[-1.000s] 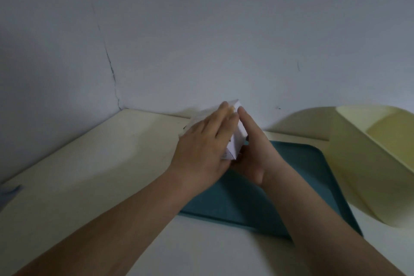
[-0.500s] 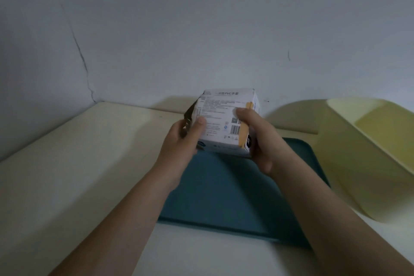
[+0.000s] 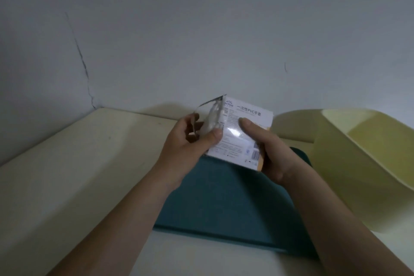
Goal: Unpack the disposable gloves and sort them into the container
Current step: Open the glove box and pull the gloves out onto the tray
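Head view, centre frame: the glove box (image 3: 237, 143) is gripped in the right hand (image 3: 273, 157), thumb on top; protruding gloves (image 3: 212, 116) are pinched by the left hand (image 3: 186, 150).

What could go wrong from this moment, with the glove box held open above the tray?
1. The left hand pinches a clear wad of gloves at the open end of the box; a pull may bring out many at once, and some may fall onto the tray.
2. Only the right hand holds the box in the air; a hard tug may pull it loose.
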Demonstrator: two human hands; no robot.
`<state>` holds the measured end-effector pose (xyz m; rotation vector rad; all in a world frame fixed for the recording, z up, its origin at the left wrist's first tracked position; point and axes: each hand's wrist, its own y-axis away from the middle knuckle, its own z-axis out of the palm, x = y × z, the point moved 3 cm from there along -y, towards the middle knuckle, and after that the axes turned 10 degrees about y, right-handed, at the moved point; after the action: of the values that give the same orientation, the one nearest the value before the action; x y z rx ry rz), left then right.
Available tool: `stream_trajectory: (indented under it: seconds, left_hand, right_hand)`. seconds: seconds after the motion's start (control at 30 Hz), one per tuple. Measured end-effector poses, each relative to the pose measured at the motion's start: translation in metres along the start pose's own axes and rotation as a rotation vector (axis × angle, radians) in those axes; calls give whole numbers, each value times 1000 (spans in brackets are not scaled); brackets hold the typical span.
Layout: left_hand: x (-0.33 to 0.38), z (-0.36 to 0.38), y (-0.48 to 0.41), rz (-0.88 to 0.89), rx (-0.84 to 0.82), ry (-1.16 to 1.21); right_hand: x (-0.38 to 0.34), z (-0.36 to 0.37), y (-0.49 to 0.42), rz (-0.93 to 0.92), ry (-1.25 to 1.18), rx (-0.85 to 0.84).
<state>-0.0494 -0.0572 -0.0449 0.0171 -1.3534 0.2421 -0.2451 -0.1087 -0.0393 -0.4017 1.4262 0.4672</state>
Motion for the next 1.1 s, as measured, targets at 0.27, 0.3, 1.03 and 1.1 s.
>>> stream_trajectory:
  seconds: [0.27, 0.3, 1.03, 1.1]
  left_hand:
    - [9, -12, -2, 90, 215, -60]
    - [8, -14, -3, 86, 186, -174]
    - [36, 5, 19, 243, -130, -350]
    - [38, 5, 19, 260, -157, -361]
  right_hand:
    - [-7, -12, 4, 10, -79, 256]
    - [-10, -12, 5, -3, -90, 287]
    - [-16, 0, 6, -95, 183, 39]
    - [-17, -1, 7, -112, 211, 17]
